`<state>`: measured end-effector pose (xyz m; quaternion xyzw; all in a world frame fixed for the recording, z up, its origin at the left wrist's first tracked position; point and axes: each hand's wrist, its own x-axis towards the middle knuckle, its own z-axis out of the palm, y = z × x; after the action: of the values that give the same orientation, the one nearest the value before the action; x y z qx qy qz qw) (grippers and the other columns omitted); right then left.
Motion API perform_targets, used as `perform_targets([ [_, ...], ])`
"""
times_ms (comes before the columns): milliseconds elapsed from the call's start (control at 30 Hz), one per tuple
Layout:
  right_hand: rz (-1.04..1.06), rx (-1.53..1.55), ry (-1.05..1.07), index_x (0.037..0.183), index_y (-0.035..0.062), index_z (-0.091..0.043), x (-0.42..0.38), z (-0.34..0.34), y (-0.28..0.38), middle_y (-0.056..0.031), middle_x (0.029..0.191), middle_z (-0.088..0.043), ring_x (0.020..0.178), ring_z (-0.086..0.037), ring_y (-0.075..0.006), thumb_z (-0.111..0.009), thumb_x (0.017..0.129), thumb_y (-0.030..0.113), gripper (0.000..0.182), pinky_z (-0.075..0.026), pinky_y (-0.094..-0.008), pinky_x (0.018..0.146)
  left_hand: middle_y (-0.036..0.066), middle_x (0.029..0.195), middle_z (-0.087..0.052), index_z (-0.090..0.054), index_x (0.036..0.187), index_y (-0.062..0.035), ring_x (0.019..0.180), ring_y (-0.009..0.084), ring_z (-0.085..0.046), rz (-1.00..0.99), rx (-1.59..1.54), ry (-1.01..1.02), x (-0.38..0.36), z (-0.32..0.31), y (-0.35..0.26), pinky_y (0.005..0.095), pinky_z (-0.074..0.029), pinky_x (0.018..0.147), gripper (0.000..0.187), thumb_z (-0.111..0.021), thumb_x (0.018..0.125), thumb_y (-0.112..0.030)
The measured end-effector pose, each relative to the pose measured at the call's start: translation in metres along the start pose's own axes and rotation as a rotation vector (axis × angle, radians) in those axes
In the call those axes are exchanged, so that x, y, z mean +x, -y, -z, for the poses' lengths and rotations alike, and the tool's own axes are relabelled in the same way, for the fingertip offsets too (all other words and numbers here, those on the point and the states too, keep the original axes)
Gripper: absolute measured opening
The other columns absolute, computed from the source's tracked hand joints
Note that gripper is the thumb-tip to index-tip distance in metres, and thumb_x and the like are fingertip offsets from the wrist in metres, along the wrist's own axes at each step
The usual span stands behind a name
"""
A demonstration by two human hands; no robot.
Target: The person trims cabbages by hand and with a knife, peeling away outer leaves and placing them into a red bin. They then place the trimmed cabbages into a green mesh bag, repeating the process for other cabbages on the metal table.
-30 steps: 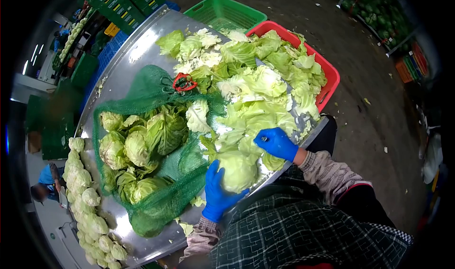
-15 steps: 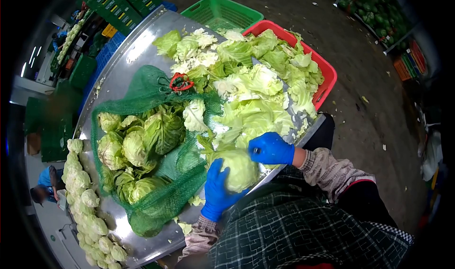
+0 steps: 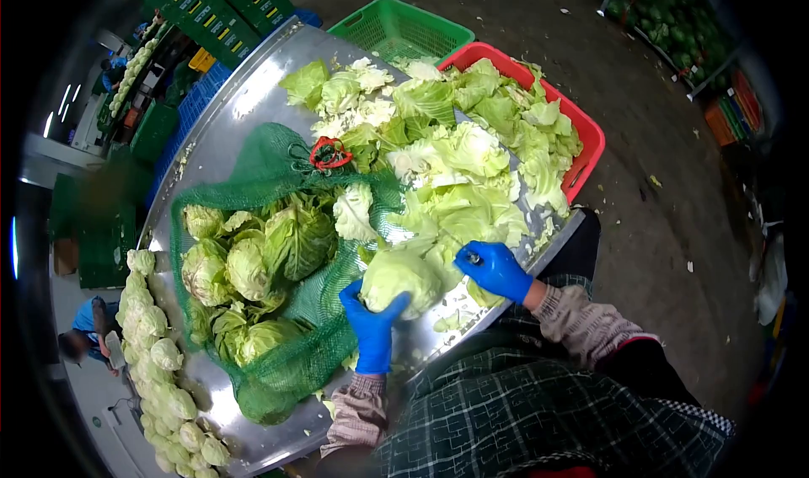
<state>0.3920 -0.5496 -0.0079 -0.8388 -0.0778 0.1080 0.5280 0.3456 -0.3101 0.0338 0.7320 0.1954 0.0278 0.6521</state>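
Note:
A pale green cabbage rests near the table's front edge, with my blue-gloved left hand gripping its near left side, thumb and fingers spread around it. To its right, my blue-gloved right hand is closed in a fist above loose leaves, apart from the cabbage. Something small and dark shows at its curled fingers, too small to name. Left of the cabbage lies a green mesh bag with its mouth open and several cabbages inside. Loose cabbage leaves are heaped just beyond both hands.
A red crate full of leaves stands against the table's far right edge, beside a green crate. Trimmed cabbages line the left side of the metal table. A person is beyond them.
The cabbage and my left hand have shifted left and away from my body, opening a gap to my right fist. My right hand has barely moved. The whole view has shifted slightly.

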Motion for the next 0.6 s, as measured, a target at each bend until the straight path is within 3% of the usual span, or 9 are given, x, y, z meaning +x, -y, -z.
perform_targets([
  [33, 0.161, 0.037, -0.083, 0.107, 0.0032, -0.064, -0.007, -0.003, 0.014, -0.0161, 0.095, -0.067, 0.075, -0.067, -0.0238, -0.075, 0.079, 0.035, 0.044, -0.053, -0.0340, 0.063, 0.013, 0.111, -0.051, -0.040, 0.119, 0.0001, 0.103, 0.0224, -0.054, 0.086, -0.067, -0.050, -0.002, 0.000, 0.002, 0.0346, -0.047, 0.093, 0.072, -0.086, 0.065, -0.011],
  [100, 0.254, -0.059, -0.057, 0.119, 0.0023, -0.060, -0.018, 0.004, 0.065, -0.0143, 0.090, -0.067, 0.065, -0.063, -0.0211, -0.080, 0.074, 0.034, 0.059, -0.051, -0.0313, 0.063, 0.013, 0.115, -0.053, -0.044, 0.118, 0.0001, 0.105, 0.0244, -0.056, 0.230, -0.279, 0.000, -0.009, -0.004, -0.002, 0.0331, -0.047, 0.090, 0.055, -0.076, 0.078, -0.019],
  [200, 0.274, 0.072, -0.079, 0.107, 0.0028, -0.067, -0.011, 0.001, 0.061, -0.0117, 0.081, -0.067, 0.064, -0.062, -0.0195, -0.080, 0.075, 0.031, 0.045, -0.051, -0.0307, 0.062, 0.014, 0.133, -0.048, -0.041, 0.135, -0.0029, 0.112, 0.0273, -0.056, 0.518, -0.665, 0.222, -0.016, -0.015, -0.009, 0.0380, -0.049, 0.088, 0.064, -0.061, 0.089, -0.043],
  [300, 0.192, -0.017, -0.059, 0.099, 0.0014, -0.070, -0.003, 0.002, 0.048, -0.0133, 0.079, -0.068, 0.064, -0.063, -0.0169, -0.076, 0.079, 0.024, 0.030, -0.049, -0.0286, 0.061, 0.012, 0.136, -0.047, -0.036, 0.141, -0.0070, 0.109, 0.0277, -0.058, 0.785, -0.691, 0.211, -0.024, -0.027, -0.002, 0.0434, -0.050, 0.089, 0.066, -0.056, 0.091, -0.046],
  [333, 0.152, 0.033, -0.049, 0.097, 0.0026, -0.070, -0.001, 0.002, 0.040, -0.0141, 0.079, -0.068, 0.067, -0.065, -0.0217, -0.074, 0.080, 0.028, 0.031, -0.050, -0.0314, 0.062, 0.017, 0.132, -0.048, -0.032, 0.142, -0.0079, 0.110, 0.0281, -0.057, 0.778, -0.687, 0.244, -0.033, -0.031, -0.019, 0.0420, -0.051, 0.087, 0.065, -0.056, 0.092, -0.042],
  [433, 0.092, 0.074, -0.081, 0.090, 0.0042, -0.068, 0.001, -0.003, 0.025, -0.0160, 0.075, -0.066, 0.067, -0.066, -0.0277, -0.067, 0.085, 0.030, 0.026, -0.051, -0.0350, 0.062, 0.021, 0.130, -0.046, -0.023, 0.145, -0.0062, 0.114, 0.0272, -0.054, 0.499, -0.246, 0.151, -0.034, -0.033, -0.017, 0.0394, -0.052, 0.087, 0.071, -0.060, 0.091, -0.035],
  [467, 0.061, 0.011, -0.086, 0.088, 0.0044, -0.068, 0.004, -0.002, 0.022, -0.0162, 0.074, -0.066, 0.066, -0.066, -0.0282, -0.066, 0.086, 0.029, 0.025, -0.051, -0.0355, 0.062, 0.023, 0.130, -0.044, -0.017, 0.145, -0.0032, 0.114, 0.0256, -0.053, 0.297, -0.128, 0.095, -0.042, -0.040, -0.023, 0.0345, -0.053, 0.086, 0.080, -0.067, 0.087, -0.024],
  [567, 0.090, 0.037, -0.144, 0.081, 0.0053, -0.064, 0.007, -0.014, 0.009, -0.0168, 0.070, -0.063, 0.061, -0.064, -0.0296, -0.061, 0.090, 0.027, 0.024, -0.049, -0.0372, 0.058, 0.019, 0.133, -0.043, -0.028, 0.141, -0.0009, 0.119, 0.0281, -0.049, -0.282, 0.567, 0.286, -0.037, -0.030, -0.011, 0.0365, -0.043, 0.100, 0.100, -0.087, 0.064, -0.025],
  [600, 0.083, 0.050, -0.151, 0.080, 0.0051, -0.064, 0.014, -0.014, 0.000, -0.0164, 0.069, -0.063, 0.060, -0.063, -0.0294, -0.061, 0.090, 0.028, 0.025, -0.049, -0.0370, 0.057, 0.018, 0.133, -0.043, -0.033, 0.139, 0.0007, 0.122, 0.0288, -0.046, -0.215, 0.502, 0.296, -0.036, -0.031, -0.012, 0.0371, -0.038, 0.105, 0.107, -0.092, 0.054, -0.028],
])
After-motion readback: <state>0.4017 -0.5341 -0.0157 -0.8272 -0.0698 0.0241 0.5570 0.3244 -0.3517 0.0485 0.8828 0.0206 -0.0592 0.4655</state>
